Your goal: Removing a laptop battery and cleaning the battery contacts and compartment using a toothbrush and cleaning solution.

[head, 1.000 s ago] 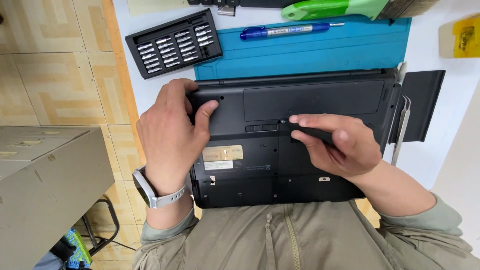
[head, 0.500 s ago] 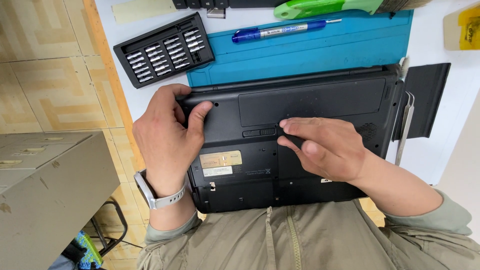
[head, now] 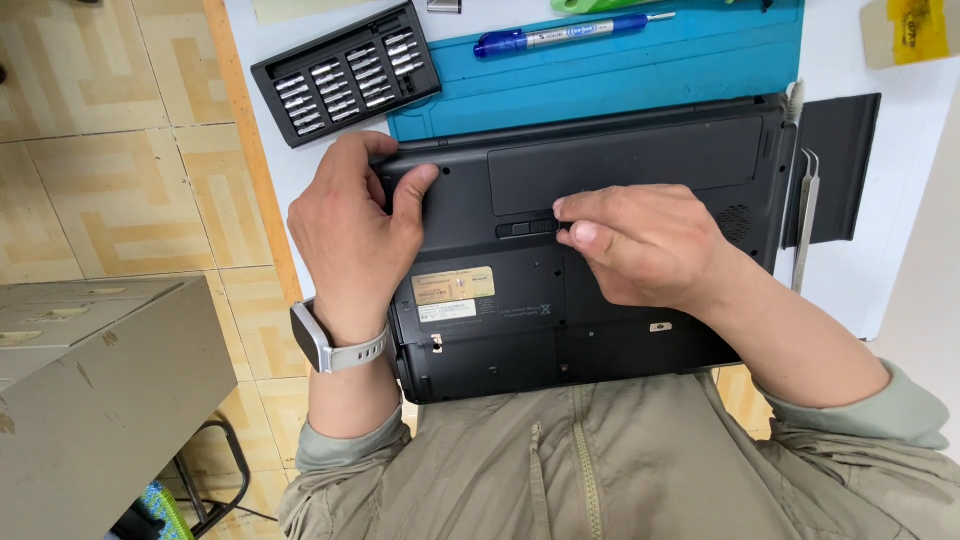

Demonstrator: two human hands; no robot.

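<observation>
A black laptop lies upside down in front of me, partly on a blue mat. My left hand, with a grey watch on its wrist, grips the laptop's far left corner, thumb on the bottom cover. My right hand rests on the middle of the underside, fingertips pressed against the small slide latch below the long battery panel. Neither hand holds a tool.
A black tray of screwdriver bits sits beyond the laptop's left corner. A blue pen-shaped screwdriver lies on the mat. Metal tweezers and a black flat part lie right of the laptop. A grey cabinet stands at the lower left.
My right hand has slid left along the laptop's underside, from the right part of the latch strip to the slide latch. My left hand keeps its grip on the corner.
</observation>
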